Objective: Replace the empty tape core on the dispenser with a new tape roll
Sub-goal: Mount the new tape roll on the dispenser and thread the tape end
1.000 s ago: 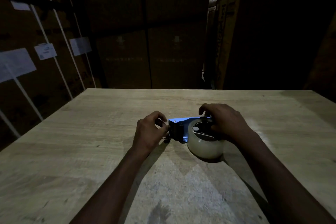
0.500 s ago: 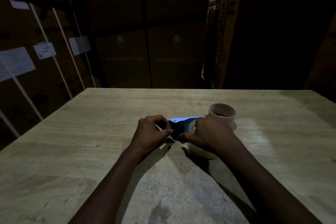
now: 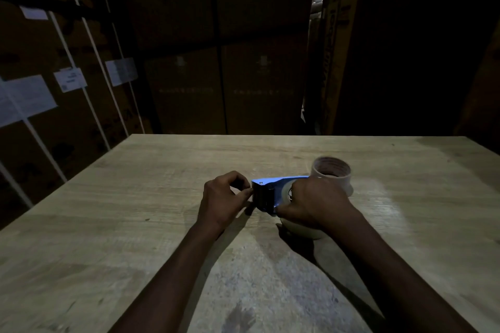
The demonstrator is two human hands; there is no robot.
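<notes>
A blue tape dispenser point(image 3: 267, 192) lies on its side in the middle of the wooden table point(image 3: 135, 211), with a clear tape roll point(image 3: 300, 228) mounted on it. My left hand point(image 3: 224, 200) pinches the dispenser's front end with thumb and forefinger. My right hand point(image 3: 313, 203) covers the roll from above, its fingertips at the dispenser's near edge by the front. Much of the roll is hidden under that hand. The empty cardboard tape core point(image 3: 332, 171) stands upright on the table just behind my right hand.
Stacked cardboard boxes point(image 3: 221, 84) rise behind the table's far edge. At the left are strapped cartons with white paper labels point(image 3: 70, 80). The scene is dim.
My right hand slid from the far side of the roll to its near front side, uncovering the empty core behind. My left hand stayed at the dispenser's front.
</notes>
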